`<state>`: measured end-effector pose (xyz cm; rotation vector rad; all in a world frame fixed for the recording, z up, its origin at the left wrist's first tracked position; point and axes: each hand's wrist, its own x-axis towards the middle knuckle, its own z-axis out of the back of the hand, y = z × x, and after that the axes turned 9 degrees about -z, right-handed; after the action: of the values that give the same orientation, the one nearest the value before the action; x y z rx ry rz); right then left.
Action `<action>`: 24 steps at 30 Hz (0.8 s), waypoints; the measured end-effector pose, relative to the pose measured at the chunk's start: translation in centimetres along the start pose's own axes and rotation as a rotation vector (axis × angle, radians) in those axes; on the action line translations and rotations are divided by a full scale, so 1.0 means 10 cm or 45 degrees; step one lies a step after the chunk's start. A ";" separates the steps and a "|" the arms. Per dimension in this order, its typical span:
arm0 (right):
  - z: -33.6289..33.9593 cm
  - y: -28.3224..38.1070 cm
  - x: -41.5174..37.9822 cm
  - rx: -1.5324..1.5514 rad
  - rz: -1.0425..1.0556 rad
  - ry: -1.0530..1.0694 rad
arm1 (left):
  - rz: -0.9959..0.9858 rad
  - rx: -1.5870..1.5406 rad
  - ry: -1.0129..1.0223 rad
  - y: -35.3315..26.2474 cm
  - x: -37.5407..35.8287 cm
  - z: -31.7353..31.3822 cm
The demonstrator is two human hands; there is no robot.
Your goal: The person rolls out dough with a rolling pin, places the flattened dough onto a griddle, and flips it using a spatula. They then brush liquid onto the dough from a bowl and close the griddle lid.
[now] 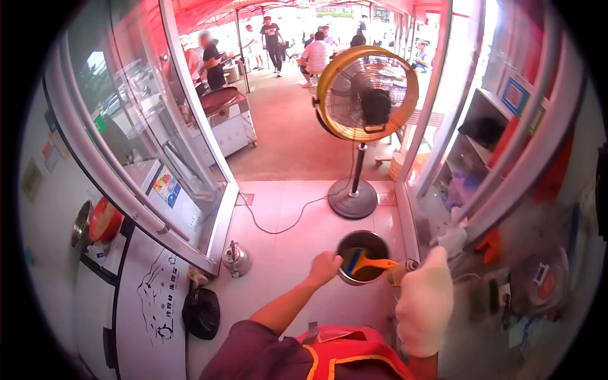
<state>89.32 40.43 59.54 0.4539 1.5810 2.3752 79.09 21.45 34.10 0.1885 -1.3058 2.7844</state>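
Note:
A steel pot point(345, 244) with brownish liquid inside is in front of me, low in the view. My left hand point(325, 267) is closed at the pot's left side, gripping its edge. Across the pot lies a tool with an orange handle point(380, 263) and a blue edge, which looks like a brush. My right hand point(425, 307), in a thick whitish glove, is to the right of the pot. Its fingers are hidden, so I cannot make out whether it holds the pot's other side.
A yellow-rimmed floor fan point(366, 95) stands in the doorway, its cord point(278, 229) trailing over the tiles. A metal kettle point(236, 259) and a black bag point(201, 313) sit at left. Glass doors point(190, 126) flank the opening. People point(272, 44) are outside under a red canopy.

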 end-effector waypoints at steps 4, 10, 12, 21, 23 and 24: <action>-1.11 0.18 0.48 0.046 0.131 0.263 | 0.221 0.058 -0.258 0.90 0.43 0.90; -2.92 0.35 1.45 0.128 0.289 0.659 | 0.442 0.153 -0.634 2.23 1.20 2.18; -3.51 0.53 1.85 0.153 0.329 0.763 | 0.544 0.134 -0.736 2.41 1.54 2.63; -6.00 1.50 3.30 0.186 0.469 0.971 | 0.674 0.281 -0.929 3.66 3.04 4.12; -6.55 1.63 3.60 0.181 0.474 0.940 | 0.669 0.321 -0.940 4.10 3.51 4.35; -6.83 1.68 3.74 0.177 0.476 0.918 | 0.661 0.300 -0.921 4.32 3.78 4.45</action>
<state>27.67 -9.71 54.76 -0.1330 2.1122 2.9282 40.83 -40.26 34.52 1.1049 -1.2509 3.4865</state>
